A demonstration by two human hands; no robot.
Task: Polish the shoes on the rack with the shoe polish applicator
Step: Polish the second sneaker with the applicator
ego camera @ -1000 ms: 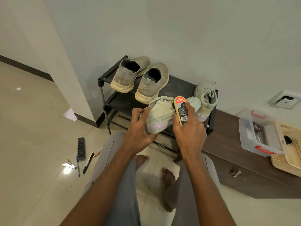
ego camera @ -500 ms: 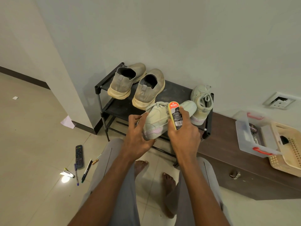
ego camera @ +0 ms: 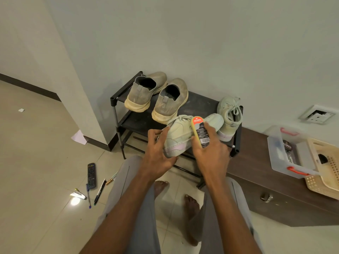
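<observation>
We count four shoes, three on rack point(ego camera: 201, 105), left hand point(ego camera: 157, 154) gripping one sneaker point(ego camera: 183, 134), right hand point(ego camera: 211, 153) gripping one applicator point(ego camera: 200, 132) against it.

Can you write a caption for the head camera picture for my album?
Left hand holds a pale sneaker while the right hand rubs a polish applicator on it.

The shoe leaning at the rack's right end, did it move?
No. The leaning shoe stays propped at the same right end of the rack; only the camera shifted.
</observation>
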